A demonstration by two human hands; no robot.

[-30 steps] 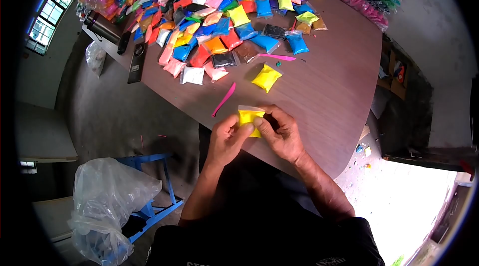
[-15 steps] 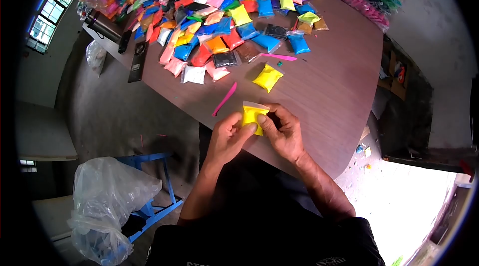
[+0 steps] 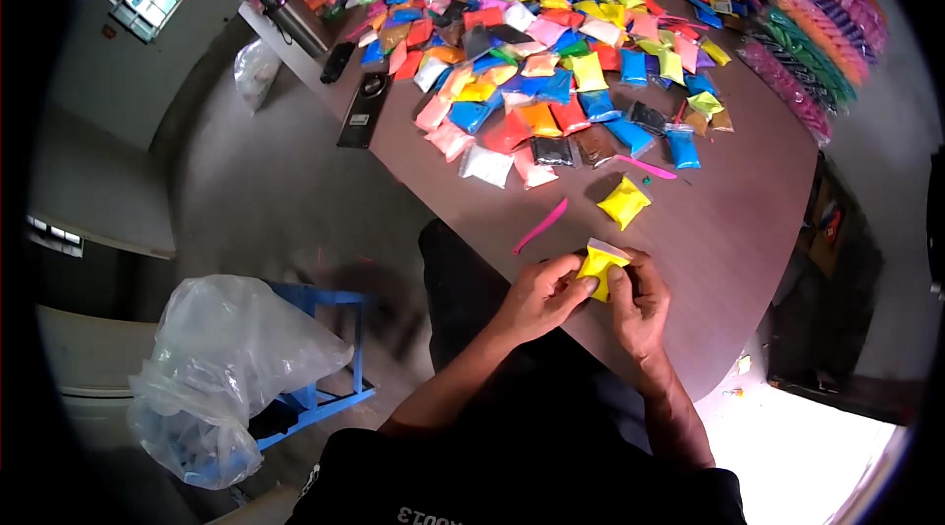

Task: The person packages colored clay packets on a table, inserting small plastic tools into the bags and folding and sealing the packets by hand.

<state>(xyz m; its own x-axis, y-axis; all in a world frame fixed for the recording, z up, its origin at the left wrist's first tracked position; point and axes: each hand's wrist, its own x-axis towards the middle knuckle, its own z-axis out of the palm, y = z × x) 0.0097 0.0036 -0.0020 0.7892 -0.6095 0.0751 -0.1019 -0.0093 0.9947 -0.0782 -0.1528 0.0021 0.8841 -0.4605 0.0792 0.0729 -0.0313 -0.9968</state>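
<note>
Between my two hands is a small clear packet of yellow clay-like stuff [image 3: 599, 269], held upright above the table's near edge. My left hand [image 3: 543, 297] pinches its left side, thumb on the front. On the other side my right hand [image 3: 642, 307] grips the packet with thumb and fingers. Just beyond them lies another yellow packet [image 3: 624, 202] on the table. A pink plastic knife [image 3: 540, 226] rests left of that packet, and a second pink knife [image 3: 647, 168] lies behind it.
A big heap of colourful packets [image 3: 551, 62] covers the far part of the brown table [image 3: 728, 249]. Bundles of pink, green and orange tools [image 3: 807, 43] sit at the far right. A metal flask [image 3: 298, 18] stands far left; a plastic bag [image 3: 226, 348] hangs over a blue frame [image 3: 356, 338].
The view has turned left, so the table and hands appear farther right and lower. Both hands keep hold of the yellow packet, with little change in grip.
</note>
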